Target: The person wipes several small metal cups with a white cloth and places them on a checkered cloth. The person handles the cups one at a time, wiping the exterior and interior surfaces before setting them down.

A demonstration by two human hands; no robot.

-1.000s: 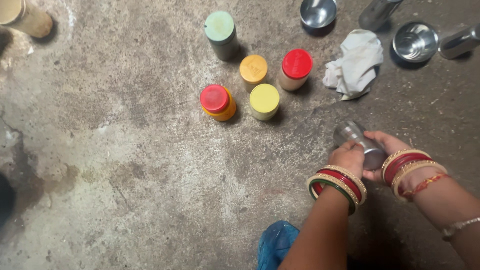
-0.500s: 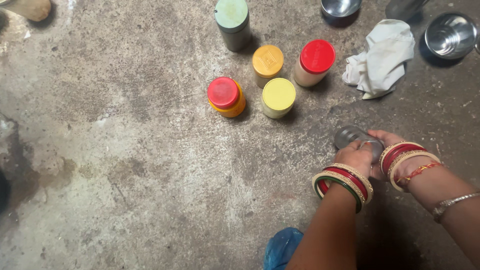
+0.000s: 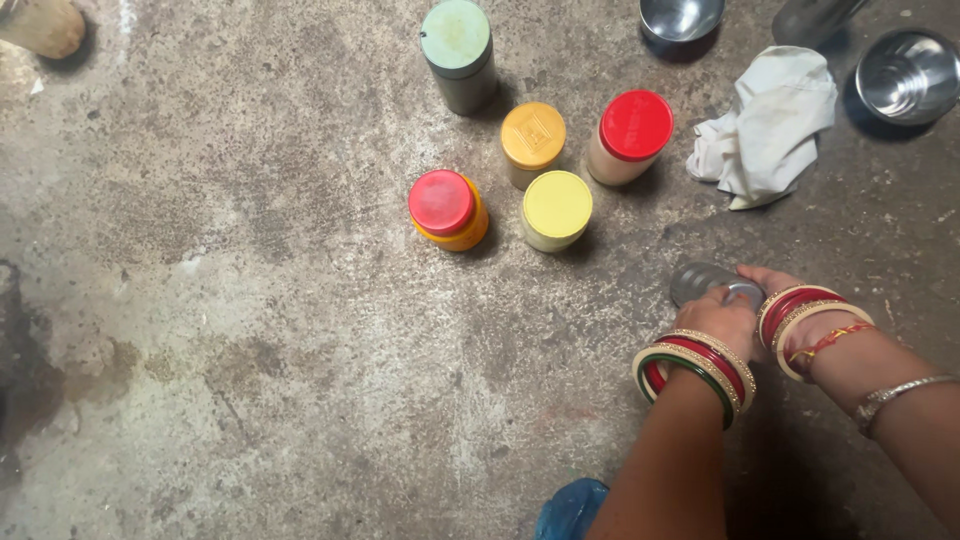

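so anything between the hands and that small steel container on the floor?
No. Both hands are already on the steel container: the left hand over its near side, the right hand at its right. The jars and the white cloth stand apart, farther up the floor.

I'm looking down at what reads as a home kitchen floor — bare, stained concrete (image 3: 250,330) used as the work surface. Lidded spice jars (image 3: 556,208) stand clustered on it, steel bowls (image 3: 908,75) and a crumpled white cloth (image 3: 770,125) beside them — household cooking gear, nothing industrial.
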